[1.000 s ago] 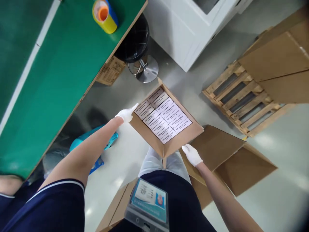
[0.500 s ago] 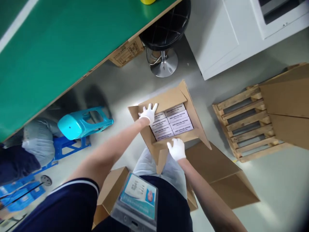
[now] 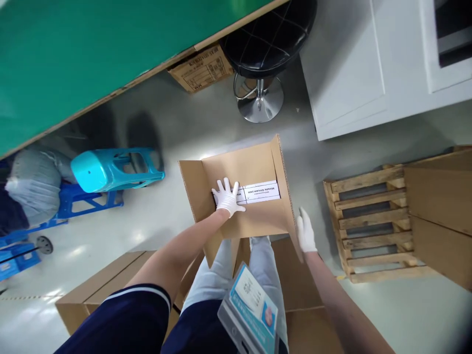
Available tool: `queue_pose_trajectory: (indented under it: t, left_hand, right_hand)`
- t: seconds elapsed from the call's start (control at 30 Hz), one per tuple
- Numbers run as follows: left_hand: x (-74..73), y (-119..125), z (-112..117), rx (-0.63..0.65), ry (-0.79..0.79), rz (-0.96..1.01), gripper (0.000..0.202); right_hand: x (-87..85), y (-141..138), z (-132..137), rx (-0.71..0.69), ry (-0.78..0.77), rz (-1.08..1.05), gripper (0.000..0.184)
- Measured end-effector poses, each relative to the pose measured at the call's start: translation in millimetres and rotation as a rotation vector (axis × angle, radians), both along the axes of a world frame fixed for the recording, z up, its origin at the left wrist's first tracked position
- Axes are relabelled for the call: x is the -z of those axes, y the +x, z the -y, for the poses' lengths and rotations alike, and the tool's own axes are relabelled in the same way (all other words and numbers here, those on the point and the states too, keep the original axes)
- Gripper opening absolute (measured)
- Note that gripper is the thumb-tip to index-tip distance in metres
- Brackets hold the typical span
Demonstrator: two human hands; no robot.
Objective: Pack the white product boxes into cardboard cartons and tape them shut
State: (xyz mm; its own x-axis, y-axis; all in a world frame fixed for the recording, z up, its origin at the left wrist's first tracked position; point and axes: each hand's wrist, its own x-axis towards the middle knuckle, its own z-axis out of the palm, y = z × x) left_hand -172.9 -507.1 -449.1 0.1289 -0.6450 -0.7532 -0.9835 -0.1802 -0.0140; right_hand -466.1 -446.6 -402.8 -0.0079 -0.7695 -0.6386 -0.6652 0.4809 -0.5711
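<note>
A cardboard box (image 3: 239, 162) stands in front of my legs with its flaps up or partly folded in. Between two flaps shows a strip of white cartons (image 3: 261, 191) printed "Minute Stream 1000"; the rest of them is covered. My left hand (image 3: 226, 198), in a white glove, lies spread over the cartons and the near flap, fingers stretched out. To the right, my gloved right hand (image 3: 305, 231) is at the outside of the right flap (image 3: 289, 206), fingers extended. Whether it touches that flap I cannot tell.
A green table (image 3: 92, 59) runs along the upper left, with a black stool (image 3: 271, 44) at its edge. Turquoise plastic stools (image 3: 114, 169) stand left. A wooden pallet (image 3: 372, 221) carrying cardboard lies right, below a white cabinet (image 3: 346, 69). Open cardboard boxes (image 3: 106, 280) surround my legs.
The near flap has folded inward over part of the cartons. My right hand has moved from the near side out to the box's right side. My left hand stays over the cartons.
</note>
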Motion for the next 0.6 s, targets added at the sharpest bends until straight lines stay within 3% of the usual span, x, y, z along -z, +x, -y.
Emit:
queue_pose_trajectory:
  t: [0.07, 0.1, 0.2, 0.27, 0.3, 0.33, 0.4, 0.53, 0.6]
  left_hand:
    - [-21.0, 0, 4, 0.003, -0.015, -0.051, 0.123]
    - [-36.2, 7, 3, 0.029, -0.033, -0.099, 0.107]
    - [-90.4, 53, -17, 0.149, -0.126, -0.227, 0.053]
    - [-117.5, 93, -40, 0.113, -0.281, -0.152, 0.054]
    - [-123.2, 108, -49, 0.044, -0.367, -0.063, 0.063]
    - [-122.3, 117, -55, -0.011, -0.41, -0.001, 0.073]
    - [-101.3, 111, -51, -0.007, -0.437, -0.036, 0.086]
    - [-22.0, 48, 0, 0.279, -0.362, -0.442, 0.097]
    - [8.9, 32, 23, 0.403, -0.342, -0.568, 0.105]
  right_hand:
    - [22.5, 40, 34, -0.127, -0.122, 0.039, 0.058]
    - [32.7, 65, 45, -0.266, -0.193, 0.021, 0.056]
    - [53.5, 126, 54, -0.452, -0.357, -0.137, 0.051]
    - [60.9, 141, 49, -0.47, -0.393, -0.199, 0.05]
    - [63.3, 141, 46, -0.471, -0.397, -0.208, 0.05]
    - [65.0, 139, 43, -0.467, -0.395, -0.211, 0.05]
    - [67.1, 134, 40, -0.455, -0.391, -0.213, 0.05]
    - [73.2, 127, 40, -0.432, -0.392, -0.225, 0.051]
    - [78.4, 112, 37, -0.426, -0.39, -0.183, 0.052]
